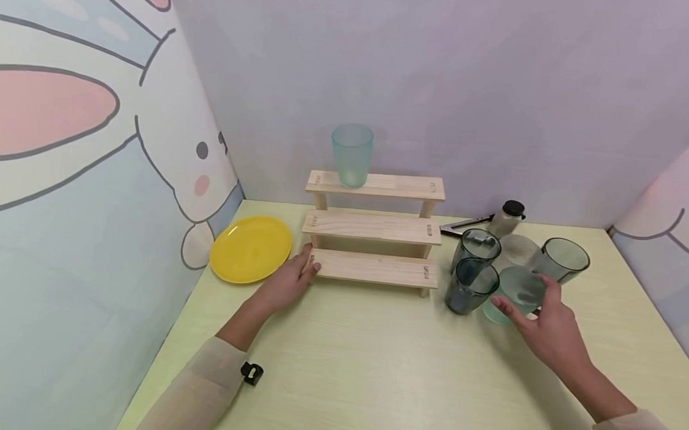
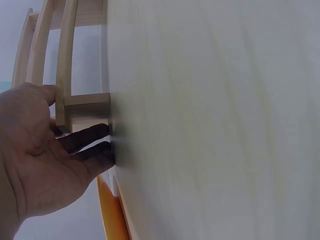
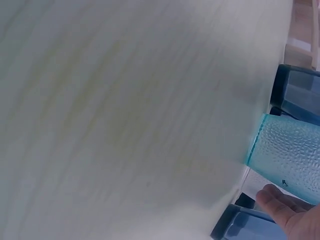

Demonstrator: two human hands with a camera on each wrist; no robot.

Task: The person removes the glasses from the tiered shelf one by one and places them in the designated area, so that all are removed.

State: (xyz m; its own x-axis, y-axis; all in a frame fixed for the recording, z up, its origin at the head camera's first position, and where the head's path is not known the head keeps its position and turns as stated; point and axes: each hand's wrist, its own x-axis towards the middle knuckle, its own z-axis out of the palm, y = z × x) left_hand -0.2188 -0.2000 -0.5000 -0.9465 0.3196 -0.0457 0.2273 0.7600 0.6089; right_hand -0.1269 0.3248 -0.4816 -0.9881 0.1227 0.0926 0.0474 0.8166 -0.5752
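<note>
A three-tier wooden stand (image 1: 373,228) stands at the middle back, with a frosted teal cup (image 1: 351,154) on its top tier. My left hand (image 1: 288,283) holds the left end of the lowest tier. In the left wrist view, its thumb and fingers lie around the board end (image 2: 62,112). On the right, my right hand (image 1: 559,327) grips a second teal cup (image 1: 517,290), thumb and fingers on opposite sides of it. That textured cup (image 3: 290,155) shows in the right wrist view with fingertips at its side.
Left of the stand lies a yellow plate (image 1: 250,249). Two dark blue-grey glasses (image 1: 462,297) stand beside the held cup, and a greenish-grey glass (image 1: 564,260) is behind it. Farther back are a black-capped bottle (image 1: 506,219) and a dark-handled tool (image 1: 465,227).
</note>
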